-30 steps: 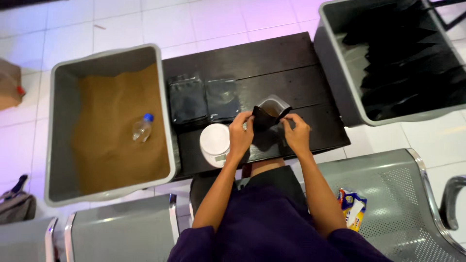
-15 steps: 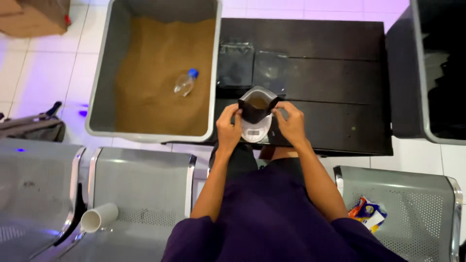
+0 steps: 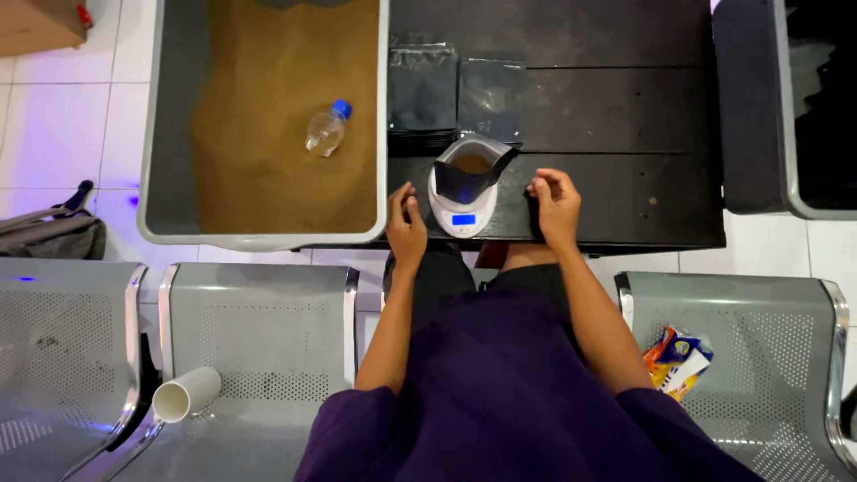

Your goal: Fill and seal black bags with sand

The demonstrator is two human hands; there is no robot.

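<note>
Both hands rest on the near edge of the dark table, empty and loosely curled. The left hand sits just left of the white scale and the right hand a little further off on the other side. Neither touches the scale or the pouch. As a judgement, they hold off so nothing but the pouch presses on the pan while the lit blue display settles.

The pouch stands upright on the scale, between the hands and slightly beyond them, its mouth spread open and brown powder showing inside. Standing open like that, it would let the fill be seen and topped up or reduced.

Just behind the scale lie flat stacks of empty pouches, within easy reach. Left of the table a grey bin holds a bed of the same brown powder with a clear bottle lying on it. A second bin stands to the right.
</note>
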